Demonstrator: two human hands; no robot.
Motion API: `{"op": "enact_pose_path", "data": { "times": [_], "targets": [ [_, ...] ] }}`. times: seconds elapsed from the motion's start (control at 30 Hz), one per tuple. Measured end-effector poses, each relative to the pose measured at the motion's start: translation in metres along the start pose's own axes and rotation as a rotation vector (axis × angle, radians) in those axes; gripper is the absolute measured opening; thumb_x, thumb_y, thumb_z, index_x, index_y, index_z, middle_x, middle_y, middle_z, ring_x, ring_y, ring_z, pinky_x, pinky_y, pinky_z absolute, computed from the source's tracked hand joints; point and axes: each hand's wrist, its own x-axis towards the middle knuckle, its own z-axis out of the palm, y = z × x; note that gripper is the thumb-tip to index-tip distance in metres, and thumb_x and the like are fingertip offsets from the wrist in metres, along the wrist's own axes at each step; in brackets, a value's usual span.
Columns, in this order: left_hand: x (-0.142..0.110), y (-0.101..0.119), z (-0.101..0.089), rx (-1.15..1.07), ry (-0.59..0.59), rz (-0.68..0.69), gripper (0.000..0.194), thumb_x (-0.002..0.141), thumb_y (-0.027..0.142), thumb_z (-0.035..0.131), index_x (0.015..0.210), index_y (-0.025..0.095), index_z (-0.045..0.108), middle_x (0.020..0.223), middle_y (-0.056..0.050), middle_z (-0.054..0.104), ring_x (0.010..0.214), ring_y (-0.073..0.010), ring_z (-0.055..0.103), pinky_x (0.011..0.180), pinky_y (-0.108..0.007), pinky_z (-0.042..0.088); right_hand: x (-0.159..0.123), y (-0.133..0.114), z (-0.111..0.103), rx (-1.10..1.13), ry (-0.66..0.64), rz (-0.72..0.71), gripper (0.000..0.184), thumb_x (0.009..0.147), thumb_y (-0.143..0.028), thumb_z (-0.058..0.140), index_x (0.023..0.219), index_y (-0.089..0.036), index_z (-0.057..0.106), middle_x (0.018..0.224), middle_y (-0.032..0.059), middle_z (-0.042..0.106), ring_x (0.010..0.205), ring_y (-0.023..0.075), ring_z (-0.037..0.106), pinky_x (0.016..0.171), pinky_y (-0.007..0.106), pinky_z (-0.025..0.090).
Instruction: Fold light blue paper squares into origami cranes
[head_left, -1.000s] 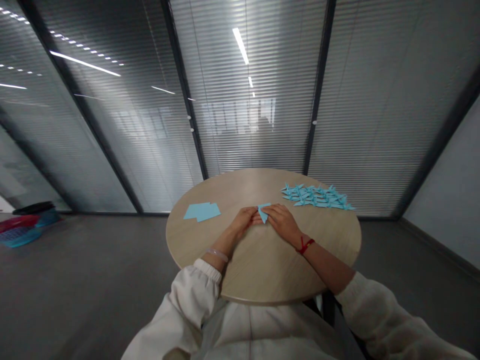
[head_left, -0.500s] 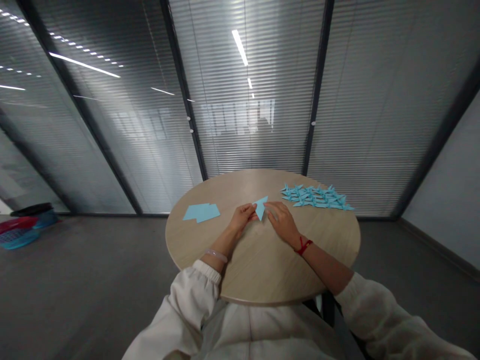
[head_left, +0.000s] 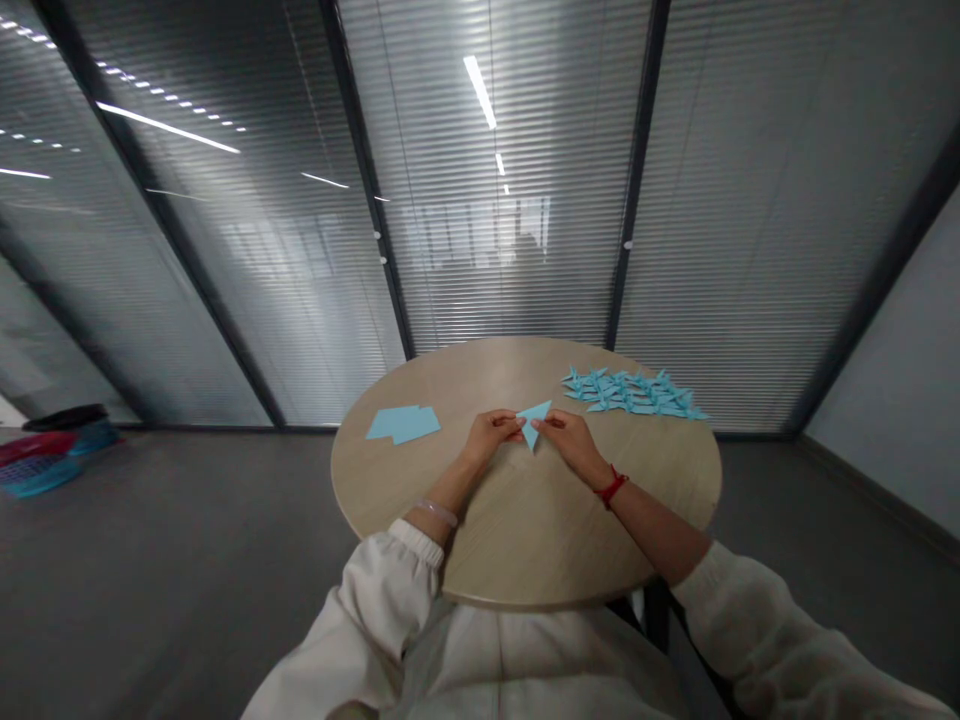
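A folded piece of light-blue paper (head_left: 533, 413), roughly a triangle with one point downward, is held above the middle of the round table. My left hand (head_left: 493, 431) pinches its left corner between thumb and fingers. On the other side, my right hand (head_left: 568, 437) grips the paper's right part, thumb on the near face. The fingers behind the paper are partly hidden.
Flat blue paper sheets (head_left: 403, 424) lie overlapping on the left of the wooden table (head_left: 540, 560). Several folded blue paper cranes (head_left: 634, 393) crowd its right back edge. Baskets (head_left: 45, 462) stand on the floor at far left, and blinds-covered glass panels rise behind.
The folded paper has moved slightly right and turned. My right hand, whose fingers were loosely spread beside it, has closed on its right part. The left hand keeps its pinch.
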Motion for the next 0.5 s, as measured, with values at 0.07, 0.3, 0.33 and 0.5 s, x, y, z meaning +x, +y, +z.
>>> {"op": "enact_pose_path", "data": {
  "times": [0.07, 0.3, 0.33, 0.5],
  "targets": [
    [-0.0003, 0.0007, -0.0009, 0.015, 0.009, -0.013, 0.052, 0.049, 0.052, 0.085, 0.077, 0.01, 0.072, 0.07, -0.005, 0.07, 0.066, -0.0146, 0.063, 0.075, -0.032, 0.053, 0.0004, 0.0018, 0.0004, -0.035, 0.019, 0.006, 0.03, 0.076, -0.048, 0.067, 0.074, -0.017, 0.068, 0.073, 0.0027, 0.069, 0.068, 0.0177, 0.062, 0.066, 0.029, 0.048],
    [-0.0035, 0.0038, 0.0002, 0.058, 0.0, -0.012, 0.051, 0.05, 0.053, 0.084, 0.075, 0.01, 0.072, 0.069, -0.006, 0.07, 0.063, -0.0141, 0.063, 0.071, -0.03, 0.053, 0.0, -0.0008, 0.0, -0.026, -0.015, 0.02, 0.035, 0.075, -0.049, 0.067, 0.083, -0.015, 0.072, 0.079, 0.0053, 0.072, 0.072, 0.0195, 0.064, 0.068, 0.03, 0.049],
    [-0.0037, 0.0038, 0.0005, 0.062, -0.003, -0.01, 0.051, 0.05, 0.054, 0.085, 0.075, 0.01, 0.072, 0.068, -0.006, 0.07, 0.062, -0.0138, 0.062, 0.07, -0.029, 0.053, -0.0003, -0.0013, -0.0001, -0.02, -0.021, 0.021, 0.035, 0.075, -0.049, 0.067, 0.083, -0.015, 0.072, 0.08, 0.0056, 0.072, 0.072, 0.0197, 0.064, 0.068, 0.03, 0.049],
    [-0.0029, 0.0027, 0.0004, 0.101, -0.018, -0.019, 0.051, 0.048, 0.054, 0.085, 0.072, 0.011, 0.071, 0.065, -0.005, 0.068, 0.059, -0.0132, 0.061, 0.066, -0.028, 0.052, -0.0016, -0.0024, 0.0005, -0.014, -0.024, 0.031, 0.037, 0.074, -0.05, 0.067, 0.083, -0.015, 0.073, 0.078, 0.006, 0.073, 0.07, 0.0205, 0.065, 0.065, 0.03, 0.049]
  ]
}}
